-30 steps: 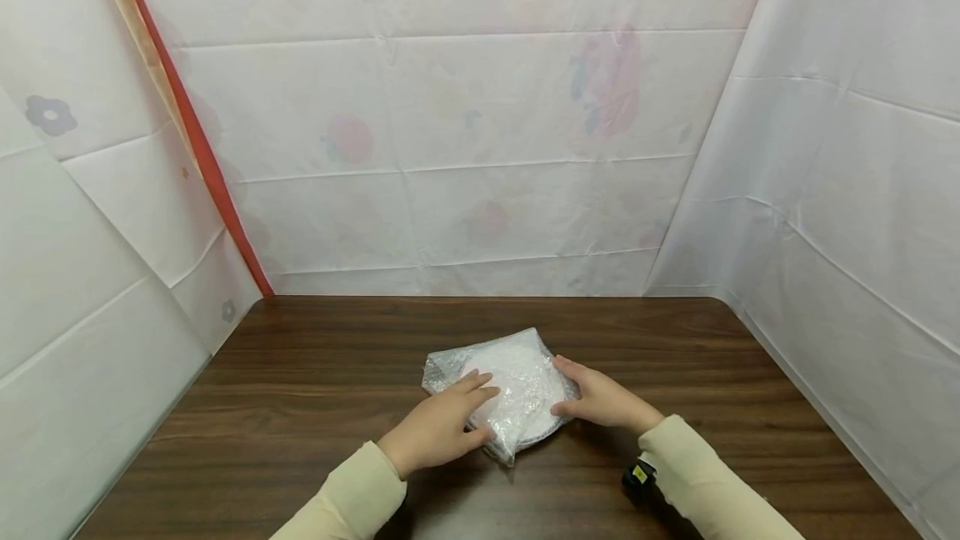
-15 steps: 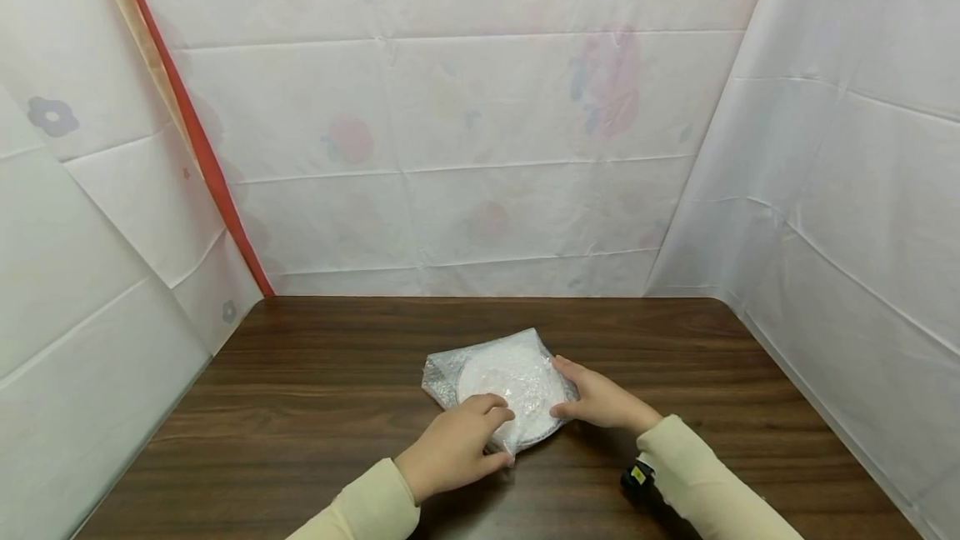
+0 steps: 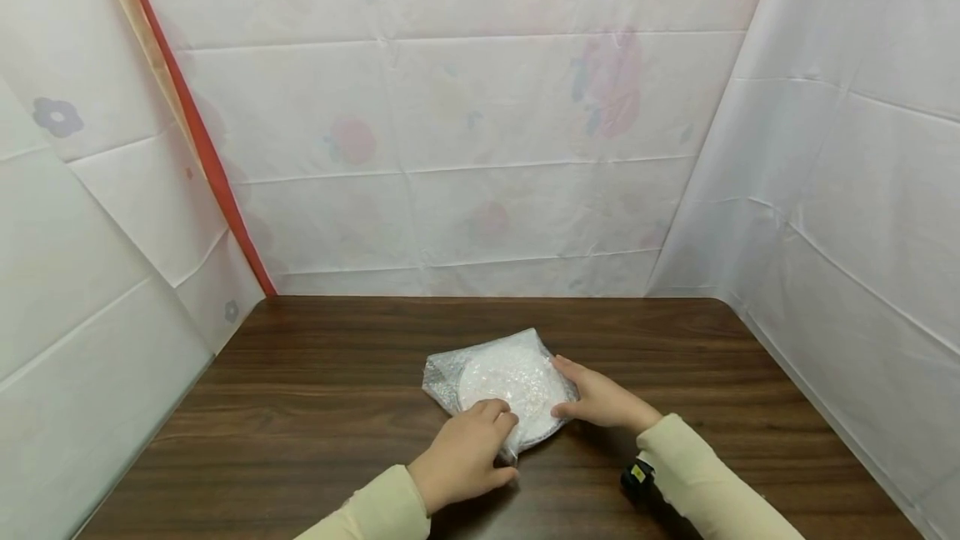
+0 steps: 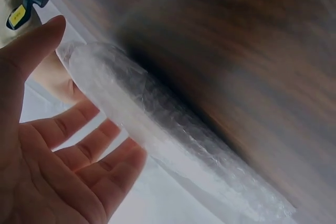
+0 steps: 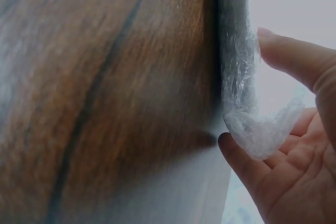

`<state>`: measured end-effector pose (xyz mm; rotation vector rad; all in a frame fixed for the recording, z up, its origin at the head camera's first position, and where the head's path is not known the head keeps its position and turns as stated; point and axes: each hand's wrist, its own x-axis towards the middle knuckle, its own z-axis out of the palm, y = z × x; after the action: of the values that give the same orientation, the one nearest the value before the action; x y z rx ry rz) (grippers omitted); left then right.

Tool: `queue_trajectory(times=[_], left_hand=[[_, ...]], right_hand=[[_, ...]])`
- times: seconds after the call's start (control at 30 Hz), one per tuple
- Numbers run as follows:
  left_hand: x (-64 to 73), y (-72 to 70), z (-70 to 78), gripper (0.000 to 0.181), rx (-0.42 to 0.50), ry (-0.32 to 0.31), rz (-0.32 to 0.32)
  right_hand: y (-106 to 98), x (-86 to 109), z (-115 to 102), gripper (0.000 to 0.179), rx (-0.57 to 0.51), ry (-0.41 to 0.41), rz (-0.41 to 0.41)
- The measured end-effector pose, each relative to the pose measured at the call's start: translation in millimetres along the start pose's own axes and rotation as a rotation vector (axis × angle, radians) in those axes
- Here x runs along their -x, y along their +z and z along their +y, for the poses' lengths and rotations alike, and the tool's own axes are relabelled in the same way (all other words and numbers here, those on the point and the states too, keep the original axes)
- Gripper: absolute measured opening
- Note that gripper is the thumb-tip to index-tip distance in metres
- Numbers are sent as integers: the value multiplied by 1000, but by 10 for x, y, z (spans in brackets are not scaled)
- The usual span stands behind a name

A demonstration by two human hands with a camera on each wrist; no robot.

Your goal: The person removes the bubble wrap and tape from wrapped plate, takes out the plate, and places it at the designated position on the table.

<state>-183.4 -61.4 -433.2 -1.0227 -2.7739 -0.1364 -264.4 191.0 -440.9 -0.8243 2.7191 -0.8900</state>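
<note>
A flat, round white object in clear bubble wrap [image 3: 517,382] lies on the dark wooden table. Loose wrap sticks out at its far left side. My left hand [image 3: 467,452] is over its near left edge, fingers bent slightly and fingertips at the wrap. In the left wrist view the left thumb [image 4: 44,45] stands apart from the bundle, and the left fingers [image 4: 113,177] lie along its upper side. At the right edge, my right hand [image 3: 603,398] spreads thumb and fingers against the wrap. A folded wrap corner [image 5: 262,132] sits in front of the right palm.
Brown wood-grain table [image 3: 315,398] surrounds the bundle. White printed sheets [image 3: 465,148] hang behind and on both sides, with a red strip [image 3: 202,136] at the left corner. A black device with a yellow label [image 3: 637,476] is at the right wrist.
My left hand has slid right and toward me across the bundle, uncovering more of the round white top and drawing over the near corner of the wrap. The right hand stays in place.
</note>
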Motion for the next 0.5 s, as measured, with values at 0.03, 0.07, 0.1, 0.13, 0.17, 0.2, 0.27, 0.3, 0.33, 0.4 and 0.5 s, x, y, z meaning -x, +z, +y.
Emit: queue_trajectory(times=[0.03,0.07,0.1,0.13,0.17,0.2,0.27,0.3,0.33,0.4,0.5], left_hand=[[-1,7,7,60,-6,2,4],[-3,15,14,59,-10,3,7],[-3,21,20,58,-16,5,13],[-4,27,26,57,-23,7,20],[-5,34,30,56,-32,9,29],[-6,38,33,54,-40,10,38],[-5,42,37,50,-54,12,50],[-4,43,38,49,-61,13,54],[-4,42,39,48,-64,12,56],[1,39,39,46,-67,14,63],[6,36,36,45,-63,15,74]], right_hand=[[0,-2,3,84,0,5,-1],[0,-3,3,83,1,8,-2],[1,-5,5,83,1,12,-3],[2,-7,7,83,0,15,-4],[1,-9,8,83,-1,14,-4],[0,-11,12,83,0,11,-5],[0,-13,17,84,4,6,-4],[1,-15,23,84,4,4,-4],[3,-16,27,84,5,0,-4],[4,-15,28,85,6,-2,-4],[6,-12,23,85,6,-8,-3]])
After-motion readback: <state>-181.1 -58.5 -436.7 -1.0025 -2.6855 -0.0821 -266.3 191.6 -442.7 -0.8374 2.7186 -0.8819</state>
